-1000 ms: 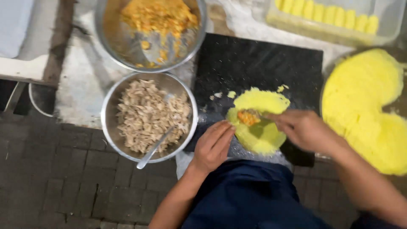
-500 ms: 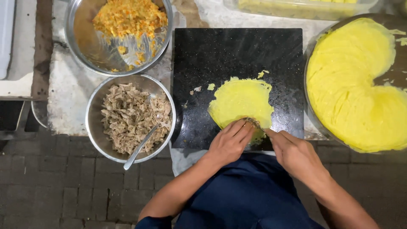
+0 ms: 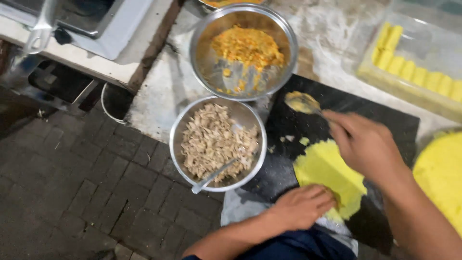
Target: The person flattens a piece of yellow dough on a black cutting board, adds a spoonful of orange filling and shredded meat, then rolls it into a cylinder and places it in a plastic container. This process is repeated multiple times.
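Looking down from my head camera, my right hand (image 3: pixel 363 144) sits right of centre in the frame, fingers closed round the handle of a spoon (image 3: pixel 303 102) whose bowl, smeared with yellow-orange filling, points toward the upper middle, just short of the steel bowl of orange filling (image 3: pixel 243 50) at the top. My left hand (image 3: pixel 303 207) lies low in the frame, fingers curled down and pressing the near edge of the thin yellow wrapper (image 3: pixel 327 175), which is spread on the black board (image 3: pixel 385 120) on the worktop (image 3: pixel 159 91). To do this well, I judge I should keep that edge pinned so the sheet does not slide or tear, and carry the spoon level so nothing drips onto the board. My right forearm comes in from the lower right corner, wrist bent slightly down; my left forearm enters from the bottom edge, angled up to the right. Left of the board stands a second steel bowl of shredded pale meat (image 3: pixel 216 142) with its own spoon. A stack of yellow wrappers (image 3: pixel 440 178) shows at the right edge, and finished rolls (image 3: pixel 418 67) lie in a clear tray in the upper right.
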